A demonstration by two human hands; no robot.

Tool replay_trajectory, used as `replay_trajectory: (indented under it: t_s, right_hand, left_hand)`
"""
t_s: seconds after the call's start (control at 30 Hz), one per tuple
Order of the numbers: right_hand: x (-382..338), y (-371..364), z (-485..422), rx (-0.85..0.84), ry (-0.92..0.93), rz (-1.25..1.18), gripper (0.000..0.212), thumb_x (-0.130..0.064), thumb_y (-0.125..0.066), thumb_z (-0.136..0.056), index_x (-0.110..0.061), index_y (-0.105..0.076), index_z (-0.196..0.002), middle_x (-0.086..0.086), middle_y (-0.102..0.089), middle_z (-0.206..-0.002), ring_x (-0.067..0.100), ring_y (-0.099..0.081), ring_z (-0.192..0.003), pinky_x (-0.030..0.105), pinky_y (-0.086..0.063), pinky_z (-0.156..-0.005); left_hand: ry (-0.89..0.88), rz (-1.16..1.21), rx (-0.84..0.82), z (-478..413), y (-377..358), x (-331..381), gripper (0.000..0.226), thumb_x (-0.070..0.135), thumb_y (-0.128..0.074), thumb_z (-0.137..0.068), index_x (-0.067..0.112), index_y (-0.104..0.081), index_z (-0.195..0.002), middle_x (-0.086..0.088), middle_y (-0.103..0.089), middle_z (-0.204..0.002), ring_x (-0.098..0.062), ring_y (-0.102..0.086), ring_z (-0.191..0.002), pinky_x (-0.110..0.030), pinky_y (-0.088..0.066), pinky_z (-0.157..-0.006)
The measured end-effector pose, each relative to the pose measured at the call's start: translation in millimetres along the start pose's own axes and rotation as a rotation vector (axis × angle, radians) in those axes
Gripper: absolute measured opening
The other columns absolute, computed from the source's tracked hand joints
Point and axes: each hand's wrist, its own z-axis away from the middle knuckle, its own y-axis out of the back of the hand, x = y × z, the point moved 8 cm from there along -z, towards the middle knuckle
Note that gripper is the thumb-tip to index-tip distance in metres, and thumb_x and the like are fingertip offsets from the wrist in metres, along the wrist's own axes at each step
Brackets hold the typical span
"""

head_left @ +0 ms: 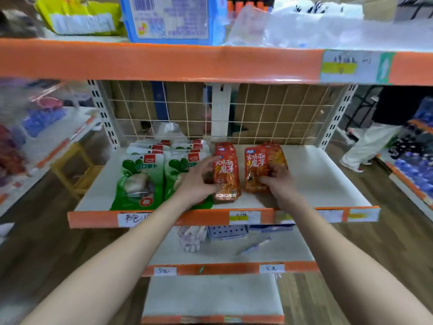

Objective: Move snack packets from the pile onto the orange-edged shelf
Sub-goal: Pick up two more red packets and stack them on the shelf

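The orange-edged shelf [323, 179] has a white deck, a cream wire grid [269, 113] at its back and brown cardboard behind that; the floor below is dark wood, and a yellow stool [75, 170] stands off to the left; at the far right a person in white trousers [365, 146] is by another rack.

Two rows of green packets [140, 179] fill the left part of the deck; just beside them, near the middle, lie the left red packet [227, 177] and the right red packet [256, 167], side by side and close to the front edge, each with more of the same tucked behind it. The left hand [199, 181] grips the left red packet by its left edge, fingers curled; the right hand [280, 184] clasps the lower right corner of the right red packet.

"KONCHEW" reads white along the foot of the left red packet; both carry large Chinese characters. Handwritten price tags [244, 217] sit on the orange lip, too blurred to read; a tag [271, 268] on the shelf beneath shows a 5. On the shelf above stand a blue box [168, 19] and a yellow-green bag [79, 17].
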Motion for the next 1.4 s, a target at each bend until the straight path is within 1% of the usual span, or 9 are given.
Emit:
replay_trajectory:
  t_s: [0.1,0.17,0.27,0.33,0.47,0.57,1.03,1.27,1.4]
  right_hand:
    - [8.9,1.5,-2.7,-0.031,-0.038,-0.105,0.031,0.000,-0.067,-0.088,-0.023,-0.059,-0.107,-0.002,-0.070,-0.104,0.012,-0.068,-0.095,0.027,-0.054,-0.074]
    - [8.6,1.0,-2.5,-0.036,-0.040,-0.129,0.030,0.000,-0.066,-0.089,-0.026,-0.058,-0.098,-0.003,-0.070,-0.100,0.013,-0.068,-0.092,0.032,-0.057,-0.077]
    - [8.2,1.2,-2.7,-0.030,-0.022,-0.127,0.032,0.000,-0.067,-0.089,-0.029,-0.054,-0.094,-0.006,-0.067,-0.097,0.011,-0.066,-0.091,0.032,-0.055,-0.079]
    - [8.5,1.1,-3.1,-0.037,-0.016,-0.125,0.032,-0.001,-0.067,-0.090,-0.030,-0.054,-0.095,-0.006,-0.067,-0.099,0.012,-0.065,-0.094,0.035,-0.055,-0.085]
    - [8.8,0.6,-5.3,-0.052,0.017,-0.060,0.027,-0.005,-0.069,-0.088,-0.027,-0.060,-0.101,-0.001,-0.072,-0.104,0.017,-0.069,-0.098,0.044,-0.056,-0.092]
    - [9.2,0.6,-6.0,-0.054,0.023,-0.029,0.026,-0.010,-0.071,-0.087,-0.025,-0.061,-0.107,-0.001,-0.072,-0.107,0.016,-0.069,-0.101,0.046,-0.056,-0.094]
    - [7.2,0.6,-5.1,-0.030,0.044,0.007,0.026,-0.009,-0.070,-0.089,-0.026,-0.057,-0.103,-0.009,-0.067,-0.103,0.008,-0.064,-0.097,0.029,-0.053,-0.083]
    - [4.7,1.1,-2.8,-0.028,0.046,0.014,0.023,-0.011,-0.070,-0.089,-0.023,-0.059,-0.105,-0.007,-0.068,-0.103,0.008,-0.064,-0.097,0.023,-0.050,-0.076]
    - [1.5,0.7,-0.4,-0.030,0.044,-0.033,0.018,-0.017,-0.068,-0.093,-0.027,-0.059,-0.104,-0.006,-0.069,-0.105,0.011,-0.066,-0.097,0.027,-0.053,-0.079]
  left_hand:
    - [0.024,-0.081,0.040,3.9,-2.1,-0.3,0.074,0.019,-0.082,-0.080,0.032,-0.046,-0.144,0.011,-0.053,-0.139,-0.001,-0.047,-0.120,-0.024,-0.040,-0.101]
    - [0.032,-0.173,0.054,4.7,-2.8,2.0,0.067,0.025,-0.080,-0.083,0.033,-0.046,-0.141,0.007,-0.055,-0.138,0.000,-0.047,-0.115,-0.002,-0.039,-0.083]
    - [0.049,-0.255,0.027,-0.7,-7.3,4.3,0.064,0.025,-0.076,-0.087,0.032,-0.044,-0.141,0.010,-0.054,-0.131,0.001,-0.043,-0.111,0.006,-0.032,-0.063]
    - [0.078,-0.263,-0.002,-3.5,-10.3,6.5,0.065,0.023,-0.077,-0.086,0.031,-0.044,-0.142,0.013,-0.053,-0.126,0.000,-0.046,-0.115,0.002,-0.031,-0.080]
    - [0.073,-0.340,-0.045,-11.8,-16.1,11.2,0.071,0.029,-0.080,-0.082,0.031,-0.044,-0.143,0.007,-0.061,-0.127,-0.008,-0.056,-0.115,-0.038,-0.047,-0.106]
    - [0.030,-0.471,-0.078,-14.8,-18.2,18.9,0.068,0.033,-0.076,-0.086,0.028,-0.044,-0.145,0.004,-0.060,-0.132,-0.006,-0.054,-0.113,-0.027,-0.039,-0.101]
    - [-0.008,-0.588,-0.188,-25.1,-27.7,23.5,0.062,0.030,-0.070,-0.091,0.022,-0.044,-0.147,-0.001,-0.058,-0.141,-0.018,-0.057,-0.124,-0.024,-0.039,-0.096]
    - [-0.061,-0.613,-0.106,-18.2,-18.0,23.8,0.063,0.039,-0.067,-0.093,0.026,-0.040,-0.148,0.000,-0.054,-0.141,-0.019,-0.053,-0.127,-0.031,-0.041,-0.102]
    - [-0.236,-0.565,0.062,4.4,3.2,14.6,0.043,0.054,-0.045,-0.096,0.028,-0.061,-0.127,0.007,-0.066,-0.118,-0.012,-0.063,-0.105,-0.039,-0.053,-0.095]
